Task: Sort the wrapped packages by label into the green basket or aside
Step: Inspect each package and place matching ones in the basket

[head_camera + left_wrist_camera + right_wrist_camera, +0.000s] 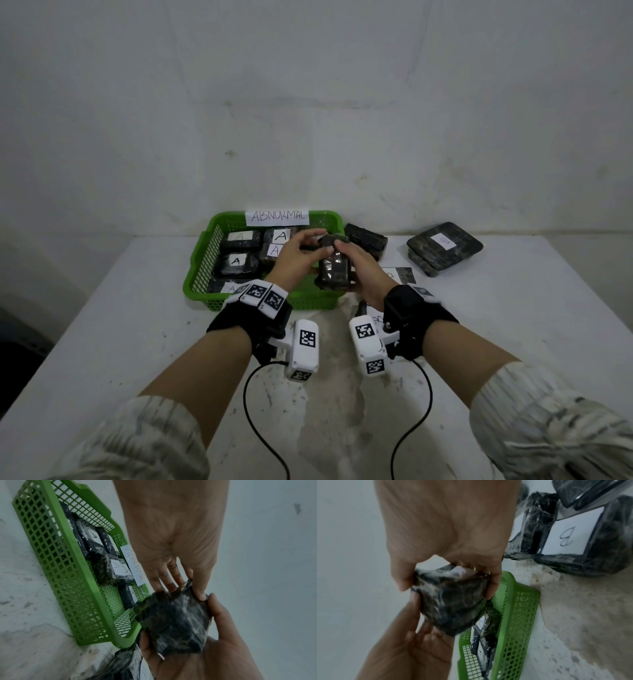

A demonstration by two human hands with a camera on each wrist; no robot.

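Up close, both forearms reaching in from the bench's near edge. Held up between them, over the near right corner of the green basket (pixel 202 253): a dark wrapped package (pixel 334 270), its label not visible. Right hand (pixel 363 270) clamped around it, thumb on one side, fingers on the other. Left hand (pixel 296 255) pinching the package's far end with thumb and fingertips. Inside the basket, several wrapped packages marked A (pixel 236 262). On its far rim, a paper sign reading ABNORMAL (pixel 277 216). Right of the basket, on the bench (pixel 513 325), more dark packages, one marked B (pixel 583 536). Toward the far right edge, a larger flat package (pixel 445 248).
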